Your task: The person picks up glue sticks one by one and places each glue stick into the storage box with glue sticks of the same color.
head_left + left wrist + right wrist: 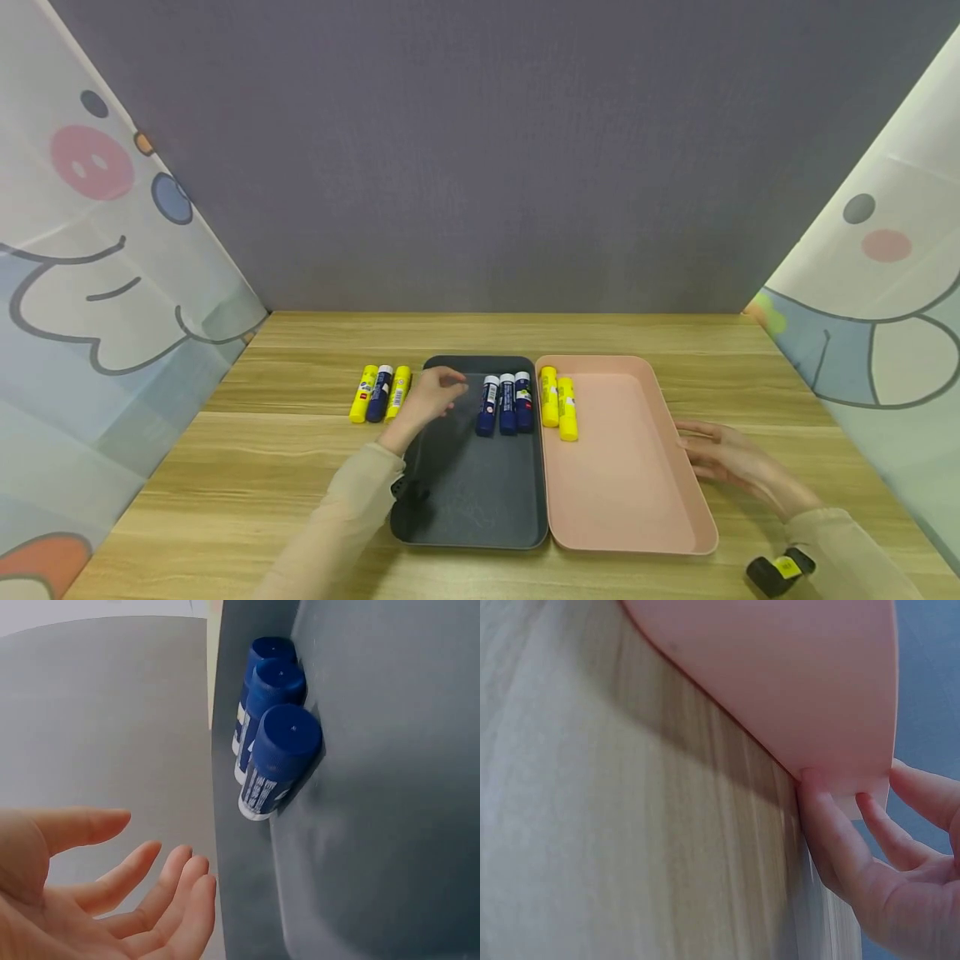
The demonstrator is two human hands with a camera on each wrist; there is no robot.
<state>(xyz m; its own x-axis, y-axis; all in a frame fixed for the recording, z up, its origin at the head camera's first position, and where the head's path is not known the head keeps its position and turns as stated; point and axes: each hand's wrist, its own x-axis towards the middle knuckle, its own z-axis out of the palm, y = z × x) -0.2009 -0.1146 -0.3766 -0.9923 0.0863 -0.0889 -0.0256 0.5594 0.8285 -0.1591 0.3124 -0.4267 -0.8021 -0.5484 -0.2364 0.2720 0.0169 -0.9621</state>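
Hovering left of three cylindrical navy glue sticks (507, 407), the left hand (432, 394) has fingers apart; the right hand's (726, 457) parted fingers touch a rectangular pink tray (618, 492).

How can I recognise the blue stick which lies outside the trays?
On the wooden table, find the dark grey tray. Past its left edge, toward the far side, two yellow sticks lie on the wood. The dark blue stick lies between them, set apart by its colour and white far end.
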